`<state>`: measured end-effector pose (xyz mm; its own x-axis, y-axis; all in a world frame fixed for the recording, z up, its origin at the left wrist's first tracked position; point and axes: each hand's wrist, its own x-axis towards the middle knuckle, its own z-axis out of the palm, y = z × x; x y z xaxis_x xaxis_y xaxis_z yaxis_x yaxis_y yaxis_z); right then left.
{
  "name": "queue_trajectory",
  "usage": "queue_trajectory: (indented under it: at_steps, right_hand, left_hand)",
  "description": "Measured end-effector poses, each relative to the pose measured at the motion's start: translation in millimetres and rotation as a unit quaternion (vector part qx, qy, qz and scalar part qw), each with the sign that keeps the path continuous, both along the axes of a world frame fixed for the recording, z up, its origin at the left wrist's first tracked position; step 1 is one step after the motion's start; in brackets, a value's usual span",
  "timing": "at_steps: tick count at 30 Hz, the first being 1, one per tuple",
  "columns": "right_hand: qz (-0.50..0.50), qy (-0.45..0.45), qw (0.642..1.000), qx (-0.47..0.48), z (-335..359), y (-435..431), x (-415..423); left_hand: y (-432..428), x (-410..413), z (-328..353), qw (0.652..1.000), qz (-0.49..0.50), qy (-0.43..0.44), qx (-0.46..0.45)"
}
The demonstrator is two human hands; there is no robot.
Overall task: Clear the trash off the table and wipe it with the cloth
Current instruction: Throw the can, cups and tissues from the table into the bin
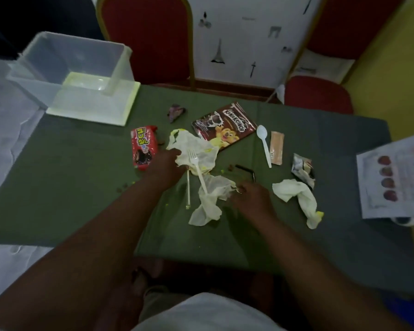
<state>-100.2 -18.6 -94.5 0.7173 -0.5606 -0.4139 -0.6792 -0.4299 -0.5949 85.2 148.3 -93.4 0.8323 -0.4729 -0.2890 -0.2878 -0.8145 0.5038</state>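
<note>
Left hand (165, 167): fingers on the upper napkin (196, 149), mid-tabletop (81, 187); grip unclear.
Right hand (250, 198): curled at the lower napkin (210, 201); hold unclear.
Risk: the fork (198, 170) lying across both napkins could slide off when they are lifted, scattering crumbs.

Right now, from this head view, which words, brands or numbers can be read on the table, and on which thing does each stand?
"KOKO KRUNCH": on the brown cereal packet.
On the red snack wrapper: large yellow letters in a non-Latin script, which I cannot read.
On the orange sachet: print too small to read.
On the silver wrapper: crumpled, unreadable.
On the printed sheet: text blurred.
</note>
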Motion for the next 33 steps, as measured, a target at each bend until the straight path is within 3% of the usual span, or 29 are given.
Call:
queue_trajectory:
  at_steps: [5,10,19,26,33]
  right_hand:
    - [0.108,0.008,0.987,-0.122,-17.8,42.0,23.1]
    - [0.15,0.02,0.966,-0.209,-38.8,60.8,48.6]
    - [0.119,-0.004,0.981,-0.154,-53.8,45.3,51.8]
    - [0.067,0.003,0.991,-0.113,-50.1,43.1,52.0]
    - [0.051,0.028,0.991,-0.123,-48.9,48.8,62.9]
  left_hand:
    - [-22.5,21.4,-15.3,0.995,-0.051,-0.04,0.07]
    - [-32.9,41.3,-27.7,0.986,-0.097,-0.07,0.12]
    - [-36.5,45.4,-40.0,0.97,-0.134,-0.112,0.17]
    - [-31.7,43.7,-33.7,0.993,-0.058,-0.085,0.047]
    - [-14.7,37.7,-26.7,0.997,-0.014,-0.069,0.005]
